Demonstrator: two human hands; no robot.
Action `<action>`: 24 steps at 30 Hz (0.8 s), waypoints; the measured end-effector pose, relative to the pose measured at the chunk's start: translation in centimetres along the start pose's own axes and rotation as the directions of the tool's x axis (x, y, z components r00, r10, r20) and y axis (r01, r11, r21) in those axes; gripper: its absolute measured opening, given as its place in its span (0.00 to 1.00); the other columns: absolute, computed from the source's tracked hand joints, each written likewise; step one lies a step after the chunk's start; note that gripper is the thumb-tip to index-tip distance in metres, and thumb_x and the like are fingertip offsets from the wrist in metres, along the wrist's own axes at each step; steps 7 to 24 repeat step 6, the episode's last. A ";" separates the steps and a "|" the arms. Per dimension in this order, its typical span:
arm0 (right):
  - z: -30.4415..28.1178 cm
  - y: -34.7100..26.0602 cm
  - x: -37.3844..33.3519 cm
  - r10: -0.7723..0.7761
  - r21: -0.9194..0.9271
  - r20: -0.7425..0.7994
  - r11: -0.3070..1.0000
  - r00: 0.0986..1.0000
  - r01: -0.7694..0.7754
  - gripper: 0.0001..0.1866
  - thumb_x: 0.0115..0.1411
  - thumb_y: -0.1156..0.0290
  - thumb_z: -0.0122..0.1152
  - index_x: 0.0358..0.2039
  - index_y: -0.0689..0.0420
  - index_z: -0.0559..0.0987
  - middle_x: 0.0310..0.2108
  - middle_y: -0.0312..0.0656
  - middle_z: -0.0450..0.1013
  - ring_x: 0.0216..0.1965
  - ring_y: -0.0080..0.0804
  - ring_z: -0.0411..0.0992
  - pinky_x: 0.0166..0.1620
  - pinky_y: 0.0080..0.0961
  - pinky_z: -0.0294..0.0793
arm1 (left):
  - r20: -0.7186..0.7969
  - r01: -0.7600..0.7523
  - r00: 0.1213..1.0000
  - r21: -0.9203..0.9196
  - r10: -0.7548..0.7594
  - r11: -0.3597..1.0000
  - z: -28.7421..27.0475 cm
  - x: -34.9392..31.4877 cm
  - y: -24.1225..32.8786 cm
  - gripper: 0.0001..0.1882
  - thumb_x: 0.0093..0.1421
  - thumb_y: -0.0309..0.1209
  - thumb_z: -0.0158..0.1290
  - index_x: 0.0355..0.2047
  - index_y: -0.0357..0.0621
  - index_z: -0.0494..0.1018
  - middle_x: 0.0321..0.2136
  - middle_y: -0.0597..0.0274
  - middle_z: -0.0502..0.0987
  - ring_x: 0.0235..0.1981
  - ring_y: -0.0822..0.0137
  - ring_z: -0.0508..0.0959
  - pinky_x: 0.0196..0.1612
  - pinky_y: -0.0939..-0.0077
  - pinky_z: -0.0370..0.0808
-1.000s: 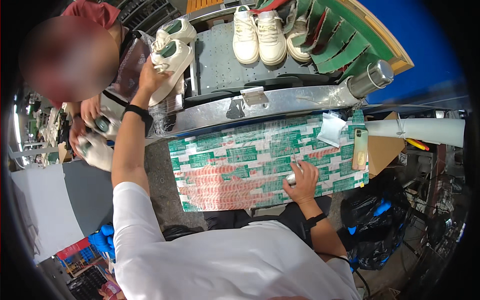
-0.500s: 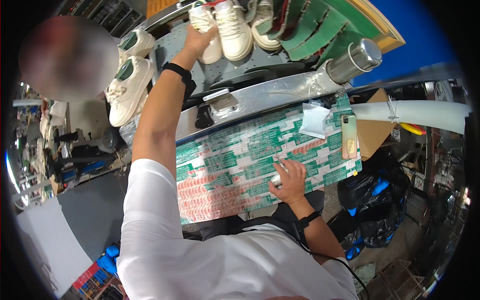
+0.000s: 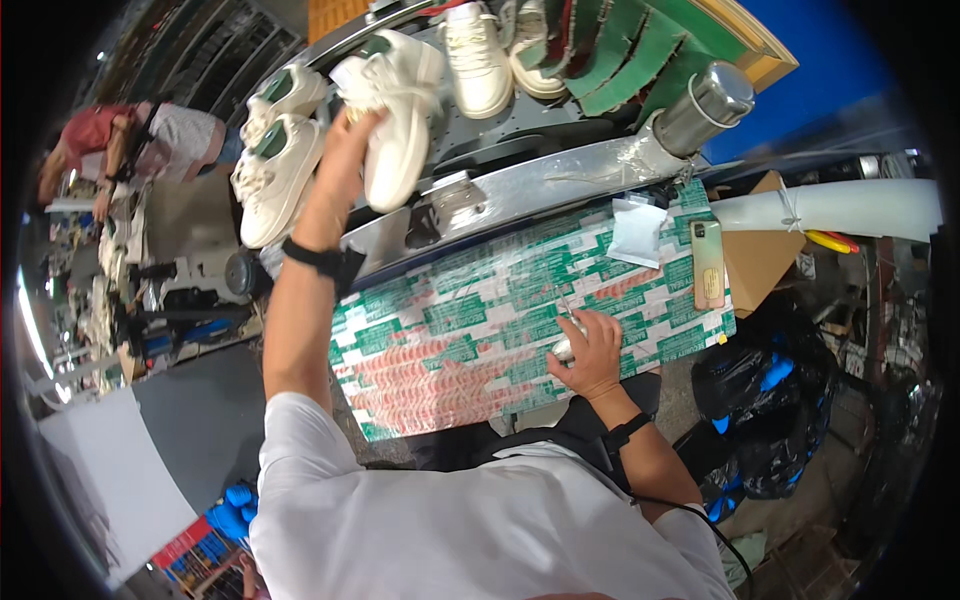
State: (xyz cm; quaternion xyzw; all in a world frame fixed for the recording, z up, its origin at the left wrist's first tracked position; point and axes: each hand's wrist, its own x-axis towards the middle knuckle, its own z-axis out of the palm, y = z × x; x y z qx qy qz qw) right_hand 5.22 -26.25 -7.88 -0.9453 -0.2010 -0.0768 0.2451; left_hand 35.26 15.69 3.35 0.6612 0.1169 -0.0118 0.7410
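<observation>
My left hand (image 3: 348, 150) is closed on a white lace-up sneaker (image 3: 400, 150), held tilted, toe down, above the front rail of the rack. White upper with green lining (image 3: 376, 46) shows just behind it; whether this is a second shoe I cannot tell. Low over the table, my right hand (image 3: 594, 350) is closed around a small pale tool (image 3: 564, 348) with a thin metal tip. Its fingers hide most of the tool. A white sneaker (image 3: 472, 60) stands on the rack, and another white sneaker (image 3: 280, 180) sits left of my left wrist.
A metal cylinder (image 3: 700, 110) stands at the rack's right end, near green sheet pieces (image 3: 630, 60). On the tape-covered table (image 3: 440, 310) lie a white packet (image 3: 637, 230) and a phone (image 3: 707, 265). Black bags (image 3: 770, 420) lie at right. Another person (image 3: 140, 145) is far left.
My left hand has lifted the sneaker off the rack and drawn it left and nearer to me. My right hand keeps its place over the table with the tool.
</observation>
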 end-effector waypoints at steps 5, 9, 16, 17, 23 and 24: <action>1.1 -0.4 0.6 -0.043 0.044 0.047 0.998 0.998 0.041 0.33 0.55 0.52 0.75 0.60 0.51 0.83 0.60 0.51 0.73 0.63 0.54 0.69 0.69 0.60 0.63 | -0.112 0.035 0.993 0.104 -0.023 0.994 -0.3 -21.2 -0.1 0.31 0.67 0.37 0.63 0.67 0.41 0.70 0.54 0.51 0.83 0.52 0.62 0.84 0.57 0.60 0.83; 2.5 -2.3 1.7 -0.154 0.114 0.066 0.983 0.986 0.146 0.33 0.55 0.52 0.75 0.60 0.51 0.83 0.60 0.51 0.73 0.63 0.54 0.69 0.69 0.60 0.63 | -0.162 -0.012 0.985 0.255 0.055 0.967 0.0 -24.6 -1.9 0.32 0.67 0.41 0.63 0.67 0.42 0.69 0.58 0.48 0.81 0.56 0.60 0.82 0.61 0.57 0.80; 2.5 -2.3 1.7 -0.154 0.114 0.066 0.983 0.986 0.146 0.33 0.55 0.52 0.75 0.60 0.51 0.83 0.60 0.51 0.73 0.63 0.54 0.69 0.69 0.60 0.63 | -0.162 -0.012 0.985 0.255 0.055 0.967 0.0 -24.6 -1.9 0.32 0.67 0.41 0.63 0.67 0.42 0.69 0.58 0.48 0.81 0.56 0.60 0.82 0.61 0.57 0.80; 2.5 -2.3 1.7 -0.154 0.114 0.066 0.983 0.986 0.146 0.33 0.55 0.52 0.75 0.60 0.51 0.83 0.60 0.51 0.73 0.63 0.54 0.69 0.69 0.60 0.63 | -0.162 -0.012 0.985 0.255 0.055 0.967 0.0 -24.6 -1.9 0.32 0.67 0.41 0.63 0.67 0.42 0.69 0.58 0.48 0.81 0.56 0.60 0.82 0.61 0.57 0.80; 2.5 -2.3 1.7 -0.154 0.114 0.066 0.983 0.986 0.146 0.33 0.55 0.52 0.75 0.60 0.51 0.83 0.60 0.51 0.73 0.63 0.54 0.69 0.69 0.60 0.63 | -0.162 -0.012 0.985 0.255 0.055 0.967 0.0 -24.6 -1.9 0.32 0.67 0.41 0.63 0.67 0.42 0.69 0.58 0.48 0.81 0.56 0.60 0.82 0.61 0.57 0.80; 2.5 -2.3 1.7 -0.154 0.114 0.066 0.983 0.986 0.146 0.33 0.55 0.52 0.75 0.60 0.51 0.83 0.60 0.51 0.73 0.63 0.54 0.69 0.69 0.60 0.63 | -0.162 -0.012 0.985 0.255 0.055 0.967 0.0 -24.6 -1.9 0.32 0.67 0.41 0.63 0.67 0.42 0.69 0.58 0.48 0.81 0.56 0.60 0.82 0.61 0.57 0.80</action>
